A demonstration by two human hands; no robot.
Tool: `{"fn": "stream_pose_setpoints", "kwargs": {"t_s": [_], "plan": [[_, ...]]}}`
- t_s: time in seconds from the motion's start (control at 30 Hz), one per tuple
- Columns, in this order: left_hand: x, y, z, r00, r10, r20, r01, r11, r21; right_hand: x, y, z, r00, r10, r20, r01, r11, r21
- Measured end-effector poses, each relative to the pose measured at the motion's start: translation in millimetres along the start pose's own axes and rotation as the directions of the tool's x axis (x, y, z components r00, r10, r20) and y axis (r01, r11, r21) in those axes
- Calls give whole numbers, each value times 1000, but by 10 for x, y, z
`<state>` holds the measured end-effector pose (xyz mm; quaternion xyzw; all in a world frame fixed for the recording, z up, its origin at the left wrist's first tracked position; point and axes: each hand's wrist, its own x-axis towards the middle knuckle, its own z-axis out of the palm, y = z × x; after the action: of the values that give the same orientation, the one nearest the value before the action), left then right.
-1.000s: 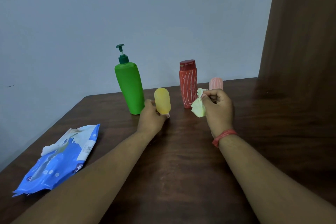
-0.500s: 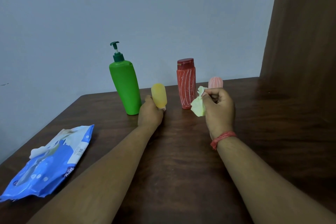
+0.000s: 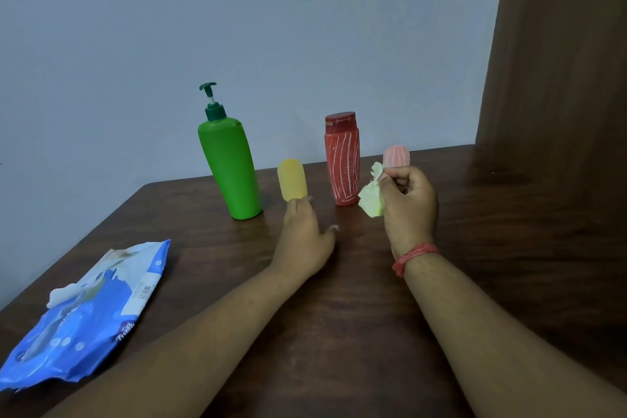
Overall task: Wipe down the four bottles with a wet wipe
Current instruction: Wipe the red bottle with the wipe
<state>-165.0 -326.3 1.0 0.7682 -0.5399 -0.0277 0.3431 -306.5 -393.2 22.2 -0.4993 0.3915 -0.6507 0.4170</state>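
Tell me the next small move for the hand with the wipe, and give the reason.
Probably bring the right hand, which pinches the crumpled wet wipe, across to the red bottle standing just beside it and start rubbing its side. The left hand lies open with its fingertips at the base of the upright yellow bottle, no longer gripping it, so that one looks finished.

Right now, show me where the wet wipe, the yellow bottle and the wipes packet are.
wet wipe [image 3: 372,201], head view, on the crumpled bunch.
yellow bottle [image 3: 291,178], head view, on the middle of its body.
wipes packet [image 3: 91,316], head view, on its blue front.
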Motion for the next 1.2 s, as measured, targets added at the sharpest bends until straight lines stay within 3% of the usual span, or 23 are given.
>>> {"fn": "stream_pose_setpoints", "kwargs": {"t_s": [0.43,0.63,1.0,1.2], "plan": [[465,297,279,985,-171,23,171,944,-284,128,56,-98,986,48,-159,-38,997,66],[580,274,349,985,-169,20,161,886,-434,147,57,-111,984,52,-172,-38,995,88],[601,319,317,990,-136,24,135,917,-376,134,5,-137,983,55,-178,-44,997,63],[260,258,92,986,-106,129,160,820,-549,88,-59,-141,993,17,-117,-17,1000,1]]}}
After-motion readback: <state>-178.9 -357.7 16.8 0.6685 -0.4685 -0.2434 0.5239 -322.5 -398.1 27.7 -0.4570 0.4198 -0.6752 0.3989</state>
